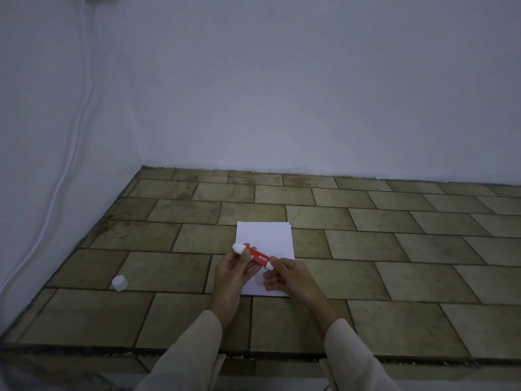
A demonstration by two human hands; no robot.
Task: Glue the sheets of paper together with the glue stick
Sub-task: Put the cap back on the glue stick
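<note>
A stack of white paper sheets (265, 238) lies on the tiled surface, a lower sheet peeking out along the far and right edges. Above its near half I hold a red glue stick (255, 256) with white ends, tilted, its upper-left end white and rounded. My left hand (232, 270) grips the stick's red body. My right hand (286, 275) pinches the white lower-right end. A small white cap (119, 283) lies on the tiles to the left, apart from both hands.
The surface is tan tiles (394, 249) running to a pale wall at the back and left. A white cable (70, 165) runs down the left wall. The tiled surface ends in a rough front edge (282, 356) close to me.
</note>
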